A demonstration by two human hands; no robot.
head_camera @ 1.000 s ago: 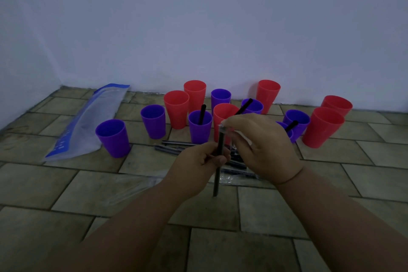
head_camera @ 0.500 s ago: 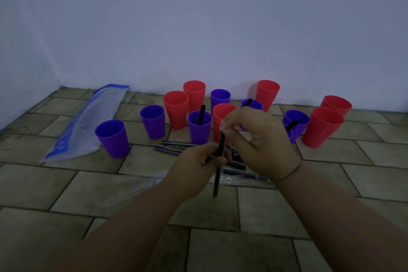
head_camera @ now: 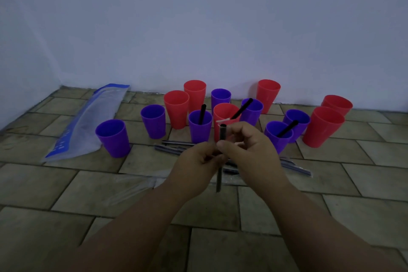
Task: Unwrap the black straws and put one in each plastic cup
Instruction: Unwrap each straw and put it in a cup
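While the left hand [head_camera: 198, 161] grips the black straw [head_camera: 222, 133] round its middle and holds it upright above the tiled floor [head_camera: 66, 183], the right hand [head_camera: 249, 150] pinches the same straw just above that grip, thumb and curled fingers closed on it; the head view does not show whether wrapper film lies under the fingertips. A pale strip [head_camera: 223, 119] shows just above the bare top end, probably torn wrapper. Judged hazard 1: a pull along the straw may draw it out of the left grip, since both holds sit close together on a smooth shaft. Judged hazard 2: the film may tear short and leave a sleeve on the lower half, where the surface is too dim to read. Judged hazard 3: the hands work just in front of the front red cup [head_camera: 220, 130] and the purple cup [head_camera: 199, 132] beside it, which already carries a straw; these light cups stand close together, so a jerk forward could tip one into its neighbours. Judged hazard 4: the wrapped straws [head_camera: 174, 147] lie on the floor under the hands near clear film [head_camera: 132, 185], so dropped wrappers could hide unopened stock. About ten cups appear unfilled, among them the left purple cup [head_camera: 112, 139].
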